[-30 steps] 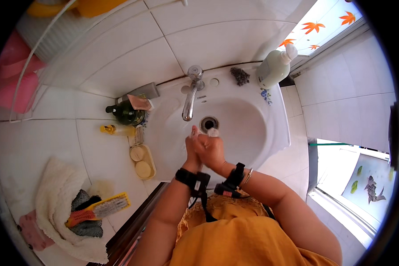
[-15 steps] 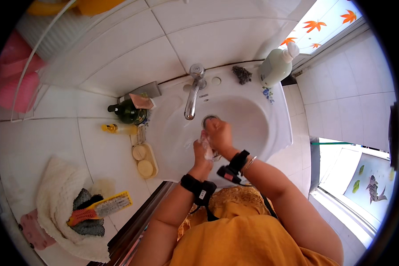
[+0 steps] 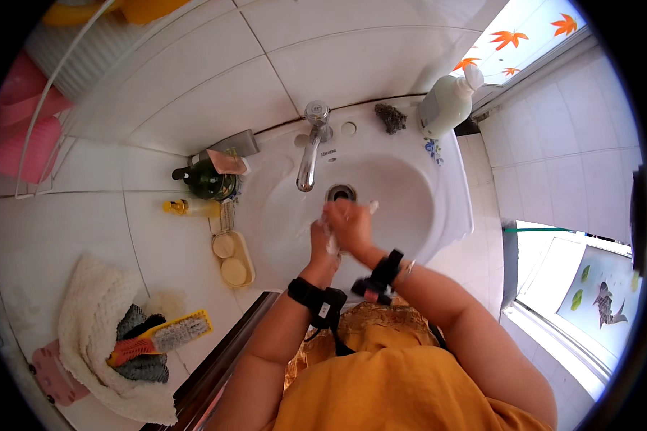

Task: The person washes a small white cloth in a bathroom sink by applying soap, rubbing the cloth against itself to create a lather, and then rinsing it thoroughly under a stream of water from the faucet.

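Note:
My two hands are pressed together over the white sink (image 3: 410, 208), just in front of its drain (image 3: 341, 192). Between them is a small, wet-looking whitish cloth-like thing (image 3: 373, 207); a bit of it sticks out past my right fingers, and the rest is mostly covered. My left hand (image 3: 322, 244) is closed around its lower part. Above and over it, my right hand (image 3: 352, 226) grips with bent fingers, slightly blurred. The chrome tap (image 3: 309, 161) stands beyond my hands, and I see no water running from it.
On the left ledge are a soap dish (image 3: 247, 251) with two pale soaps, a yellow bottle (image 3: 190, 207) and a dark green bottle (image 3: 207, 179). Farther left lie a brush (image 3: 172, 334) and white towel (image 3: 86, 316). A pump bottle (image 3: 444, 106) and dark scourer (image 3: 391, 118) sit at the back right.
My right hand has turned and shifted slightly nearer to me, uncovering more of the drain. A pale end of the cloth-like thing now shows to the right of it.

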